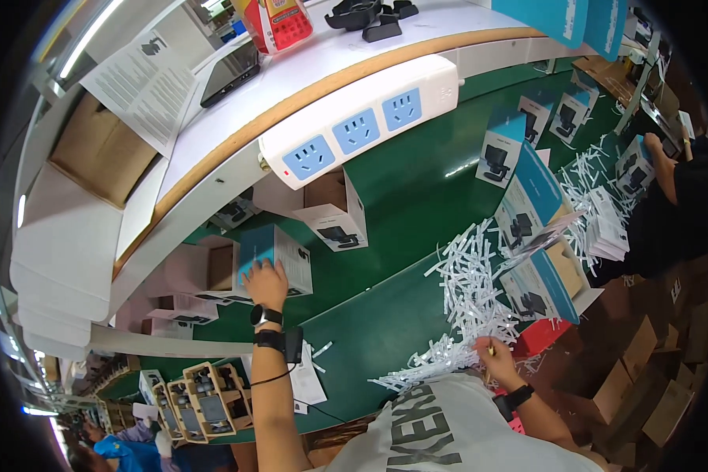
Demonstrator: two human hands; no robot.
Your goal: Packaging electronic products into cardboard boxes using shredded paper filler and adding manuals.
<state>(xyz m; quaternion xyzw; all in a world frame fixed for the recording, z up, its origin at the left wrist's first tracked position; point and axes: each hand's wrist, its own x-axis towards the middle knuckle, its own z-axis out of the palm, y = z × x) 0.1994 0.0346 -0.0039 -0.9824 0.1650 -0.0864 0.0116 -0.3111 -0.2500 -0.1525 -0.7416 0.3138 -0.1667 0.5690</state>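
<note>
My left hand lies with its fingers spread on the teal lid of a white carton that has a device pictured on it. The carton stands on the green bench at the left, and nothing is gripped. At the right, my right hand is closed by the front edge of the pile of white paper strips. Something small and yellowish shows between its fingers, too small to name. Just beyond it stands an open carton with a teal flap.
A white power strip runs along the raised shelf edge. Another open carton stands beneath it. Folded leaflets lie among the strips at right, near a co-worker's hand. Wooden racks stand at lower left.
</note>
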